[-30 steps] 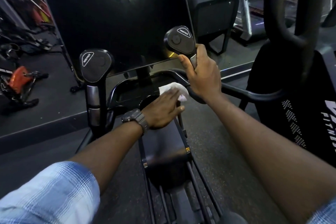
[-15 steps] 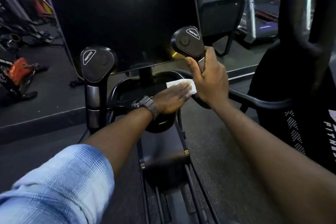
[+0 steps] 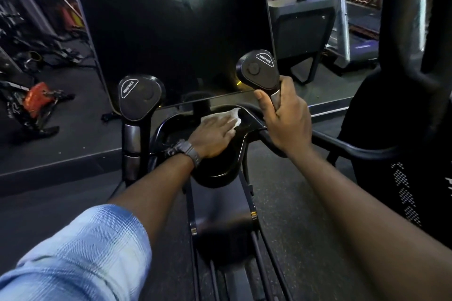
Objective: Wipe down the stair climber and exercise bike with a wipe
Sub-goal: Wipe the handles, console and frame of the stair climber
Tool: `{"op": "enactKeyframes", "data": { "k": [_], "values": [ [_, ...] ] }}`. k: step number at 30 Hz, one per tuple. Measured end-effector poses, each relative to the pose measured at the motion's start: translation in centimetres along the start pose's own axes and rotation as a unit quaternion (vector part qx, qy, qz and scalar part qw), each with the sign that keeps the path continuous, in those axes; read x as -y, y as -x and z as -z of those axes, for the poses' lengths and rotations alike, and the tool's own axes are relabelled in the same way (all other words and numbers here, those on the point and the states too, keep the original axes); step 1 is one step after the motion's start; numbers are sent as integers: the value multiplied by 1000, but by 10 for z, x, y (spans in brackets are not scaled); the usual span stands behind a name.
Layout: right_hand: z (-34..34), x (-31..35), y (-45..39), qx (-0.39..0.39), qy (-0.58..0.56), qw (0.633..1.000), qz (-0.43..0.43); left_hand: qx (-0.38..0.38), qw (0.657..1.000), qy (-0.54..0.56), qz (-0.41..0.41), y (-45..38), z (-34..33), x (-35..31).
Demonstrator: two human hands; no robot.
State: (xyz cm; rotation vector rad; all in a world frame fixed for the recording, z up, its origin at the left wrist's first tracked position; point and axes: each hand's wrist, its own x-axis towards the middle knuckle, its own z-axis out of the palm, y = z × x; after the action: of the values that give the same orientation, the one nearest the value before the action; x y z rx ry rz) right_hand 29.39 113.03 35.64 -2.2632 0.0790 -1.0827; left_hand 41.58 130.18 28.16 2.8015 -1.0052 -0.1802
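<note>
Left hand (image 3: 212, 138) lay flat, fingers straight, pressing wipe (image 3: 223, 116) onto the machine's black console tray (image 3: 168, 127). Right hand (image 3: 287, 121) gripped right handle (image 3: 259, 72), fingers wrapped around.

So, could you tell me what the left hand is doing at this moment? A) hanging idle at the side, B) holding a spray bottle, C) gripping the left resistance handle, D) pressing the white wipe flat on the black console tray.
D: the left hand lies with straight fingers on the white wipe, pressing it onto the black console tray, while the right hand grips the right resistance handle.
</note>
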Motion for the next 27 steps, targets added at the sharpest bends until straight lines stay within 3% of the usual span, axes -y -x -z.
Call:
{"op": "enactKeyframes", "data": {
  "k": [3,8,13,22,27],
  "values": [
    [1,1,0,-2,7,1000,-3,5,998,-9,70,7,0,2],
    [2,2,1,-5,9,1000,-1,-29,1000,-9,4,29,0,-9],
    [1,2,1,-9,11,1000,-4,-50,998,39,25,28,9,-20],
    [2,3,2,-7,13,1000,-19,-176,981,58,64,46,13,-23],
    [2,4,1,-1,-1,1000,-20,-342,935,89,20,59,20,-29]
  ]
}}
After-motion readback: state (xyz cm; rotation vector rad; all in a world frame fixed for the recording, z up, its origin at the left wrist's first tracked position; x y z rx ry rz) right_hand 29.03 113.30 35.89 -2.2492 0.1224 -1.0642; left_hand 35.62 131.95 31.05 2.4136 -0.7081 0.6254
